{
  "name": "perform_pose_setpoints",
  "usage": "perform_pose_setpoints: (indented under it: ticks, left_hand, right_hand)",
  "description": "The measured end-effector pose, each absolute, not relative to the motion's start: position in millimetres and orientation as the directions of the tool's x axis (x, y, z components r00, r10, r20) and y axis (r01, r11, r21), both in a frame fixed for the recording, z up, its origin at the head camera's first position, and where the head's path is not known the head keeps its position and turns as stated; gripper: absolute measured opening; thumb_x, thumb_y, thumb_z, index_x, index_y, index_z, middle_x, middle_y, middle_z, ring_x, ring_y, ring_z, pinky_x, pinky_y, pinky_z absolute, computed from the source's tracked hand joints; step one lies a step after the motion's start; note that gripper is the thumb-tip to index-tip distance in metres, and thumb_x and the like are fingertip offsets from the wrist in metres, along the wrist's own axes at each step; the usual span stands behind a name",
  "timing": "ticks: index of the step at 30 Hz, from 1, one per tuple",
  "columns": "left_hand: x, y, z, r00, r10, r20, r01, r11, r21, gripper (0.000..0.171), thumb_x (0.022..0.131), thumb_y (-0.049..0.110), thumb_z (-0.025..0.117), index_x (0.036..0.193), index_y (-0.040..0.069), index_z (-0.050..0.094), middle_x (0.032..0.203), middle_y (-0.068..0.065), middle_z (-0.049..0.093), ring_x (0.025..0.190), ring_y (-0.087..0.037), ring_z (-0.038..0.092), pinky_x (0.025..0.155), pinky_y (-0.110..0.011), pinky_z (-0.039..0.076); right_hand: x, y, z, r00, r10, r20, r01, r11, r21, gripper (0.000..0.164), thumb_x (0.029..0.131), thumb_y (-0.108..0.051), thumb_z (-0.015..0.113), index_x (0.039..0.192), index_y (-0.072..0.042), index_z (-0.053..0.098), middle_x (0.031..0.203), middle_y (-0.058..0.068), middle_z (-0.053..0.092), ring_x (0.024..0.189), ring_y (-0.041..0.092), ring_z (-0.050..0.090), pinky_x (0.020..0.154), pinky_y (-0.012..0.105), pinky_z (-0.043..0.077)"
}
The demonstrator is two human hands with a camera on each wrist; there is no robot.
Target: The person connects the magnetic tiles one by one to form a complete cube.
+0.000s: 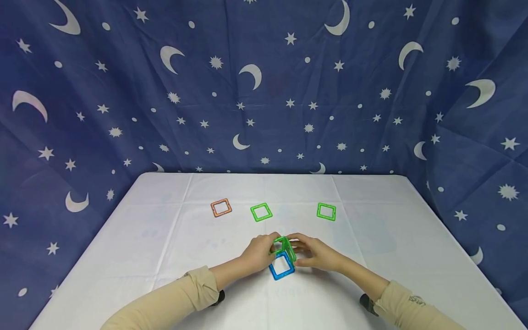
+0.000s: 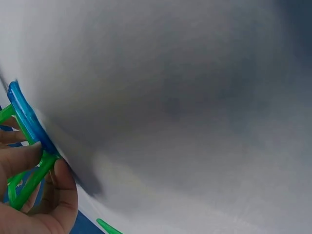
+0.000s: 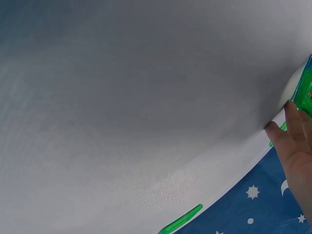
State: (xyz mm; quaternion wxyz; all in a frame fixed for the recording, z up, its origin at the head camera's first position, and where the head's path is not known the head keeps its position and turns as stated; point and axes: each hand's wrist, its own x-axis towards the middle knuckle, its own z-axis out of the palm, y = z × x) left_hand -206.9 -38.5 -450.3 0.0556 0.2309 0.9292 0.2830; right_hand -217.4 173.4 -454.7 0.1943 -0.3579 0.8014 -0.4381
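Observation:
Near the table's front, a small build of square magnetic frame tiles is in both hands. A blue tile (image 1: 282, 266) forms its near side, and green tiles (image 1: 290, 249) join it behind and at the right. My left hand (image 1: 260, 252) pinches a green tile at the build's left side; the left wrist view shows thumb and fingers on the green bar (image 2: 33, 184) beside the blue edge (image 2: 29, 117). Around the right side, my right hand (image 1: 317, 253) has its fingers spread at the green tile, fingertips at its edge. The right wrist view cuts the build (image 3: 304, 92) off.
Farther back on the white-covered table (image 1: 198, 238) lie three flat square tiles: an orange one (image 1: 221, 207) at left, a green tile (image 1: 261, 212) in the middle and another green tile (image 1: 326, 211) at right. A blue curtain (image 1: 272, 114) with moons and stars hangs behind.

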Motion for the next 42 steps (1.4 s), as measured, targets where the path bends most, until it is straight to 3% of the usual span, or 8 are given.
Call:
perform_pose_setpoints:
  ticks: [6,26,34,37,42]
  left_hand:
    - [-206,-37,-452,-0.884,0.463,0.065,0.415,0.713,0.565,0.03,0.078,-0.006,0.068,0.105,0.005,0.061,0.069,0.0,0.056,0.06,-0.007,0.048,0.056,-0.019,0.04]
    - [-206,-38,-453,-0.89,0.453,0.056,0.406,0.729,0.552,0.03,0.078,-0.007,0.069,0.105,0.006,0.064,0.075,-0.004,0.062,0.066,-0.009,0.052,0.061,-0.021,0.044]
    - [-202,-40,-450,-0.902,0.431,0.03,0.369,0.734,0.569,0.041,0.079,0.003,0.072,0.118,0.006,0.06,0.079,-0.002,0.063,0.068,-0.008,0.053,0.063,-0.021,0.045]
    - [-200,-42,-448,-0.906,0.423,0.028,0.357,0.727,0.586,0.042,0.079,0.005,0.073,0.119,0.005,0.06,0.083,-0.004,0.066,0.072,-0.01,0.057,0.066,-0.024,0.048]
    - [-198,-46,-449,-0.908,0.418,0.008,0.328,0.699,0.636,0.048,0.081,0.01,0.072,0.127,0.008,0.057,0.111,-0.01,0.068,0.1,-0.022,0.064,0.084,-0.038,0.052]
  right_hand:
    - [-219,175,-453,-0.652,-0.758,0.017,-0.396,0.321,-0.86,0.059,0.087,-0.006,0.066,0.138,-0.001,0.037,0.141,0.023,0.044,0.126,0.04,0.048,0.101,0.041,0.045]
    - [-220,173,-452,-0.652,-0.758,0.005,-0.388,0.328,-0.861,0.06,0.086,-0.007,0.067,0.138,-0.001,0.038,0.139,0.022,0.046,0.124,0.039,0.05,0.1,0.041,0.046]
    - [-220,173,-450,-0.656,-0.755,0.004,-0.427,0.367,-0.827,0.061,0.087,-0.01,0.066,0.14,0.002,0.038,0.14,0.022,0.046,0.121,0.038,0.053,0.098,0.041,0.048]
    - [-220,175,-449,-0.65,-0.76,0.009,-0.454,0.378,-0.807,0.06,0.089,-0.011,0.064,0.141,0.004,0.038,0.141,0.024,0.045,0.119,0.039,0.054,0.096,0.042,0.049]
    - [-220,175,-446,-0.653,-0.757,0.005,-0.465,0.396,-0.792,0.057,0.089,-0.007,0.063,0.139,0.004,0.039,0.138,0.024,0.047,0.118,0.039,0.055,0.095,0.044,0.049]
